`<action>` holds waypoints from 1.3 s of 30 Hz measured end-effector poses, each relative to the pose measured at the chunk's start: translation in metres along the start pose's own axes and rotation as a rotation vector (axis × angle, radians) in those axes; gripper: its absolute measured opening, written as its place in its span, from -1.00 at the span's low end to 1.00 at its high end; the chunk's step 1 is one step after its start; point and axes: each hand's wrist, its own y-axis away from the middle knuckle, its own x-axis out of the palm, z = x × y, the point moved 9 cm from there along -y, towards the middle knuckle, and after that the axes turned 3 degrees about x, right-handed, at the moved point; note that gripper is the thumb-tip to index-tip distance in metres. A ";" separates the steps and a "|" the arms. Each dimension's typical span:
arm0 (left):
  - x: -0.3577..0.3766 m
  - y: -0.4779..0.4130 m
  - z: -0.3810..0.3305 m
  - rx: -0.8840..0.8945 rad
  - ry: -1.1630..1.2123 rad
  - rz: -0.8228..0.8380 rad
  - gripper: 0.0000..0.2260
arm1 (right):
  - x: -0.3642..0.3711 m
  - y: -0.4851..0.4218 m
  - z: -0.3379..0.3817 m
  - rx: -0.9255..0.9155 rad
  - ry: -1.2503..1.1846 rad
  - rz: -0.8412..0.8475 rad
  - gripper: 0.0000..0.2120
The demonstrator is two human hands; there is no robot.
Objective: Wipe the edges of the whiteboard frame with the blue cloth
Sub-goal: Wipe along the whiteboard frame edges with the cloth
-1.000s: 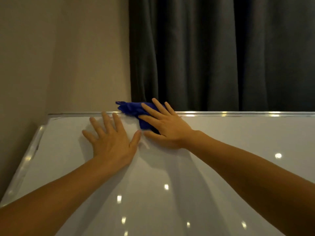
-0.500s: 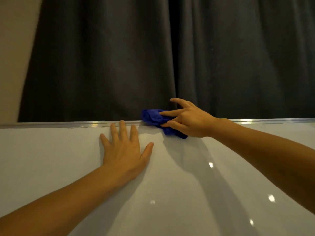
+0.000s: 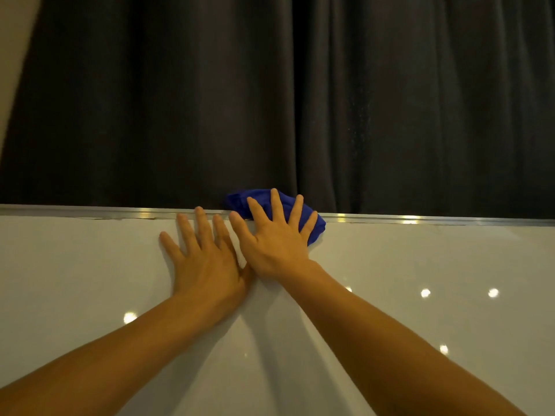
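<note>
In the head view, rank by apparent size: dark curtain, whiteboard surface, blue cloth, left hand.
1. dark curtain and whiteboard surface: alike, not ranked.
2. left hand.
3. blue cloth, partly hidden under the right hand.

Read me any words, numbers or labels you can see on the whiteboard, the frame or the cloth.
None: no writing shows on the whiteboard, its metal frame or the blue cloth. The bright spots on the board are light reflections, not marks.

— Any writing on that whiteboard point(image 3: 90, 265) from where you stand?
— None I can read. Its surface shows only light spots, and the blue cloth point(image 3: 312, 217) carries no label.
</note>
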 end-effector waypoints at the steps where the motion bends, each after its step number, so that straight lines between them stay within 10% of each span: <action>1: 0.000 0.000 0.001 0.009 0.011 0.001 -0.10 | 0.002 0.000 0.005 -0.019 -0.003 0.001 -0.13; 12: 0.003 -0.007 -0.015 0.004 0.048 0.018 0.00 | -0.020 -0.014 -0.037 -0.543 0.323 0.208 -0.32; 27: 0.007 -0.014 -0.146 0.008 0.040 0.013 0.02 | -0.078 -0.019 -0.228 -0.390 0.262 0.217 -0.45; 39: 0.022 -0.015 -0.370 -0.035 0.061 0.033 0.09 | -0.178 -0.032 -0.531 -0.223 0.289 0.263 -0.32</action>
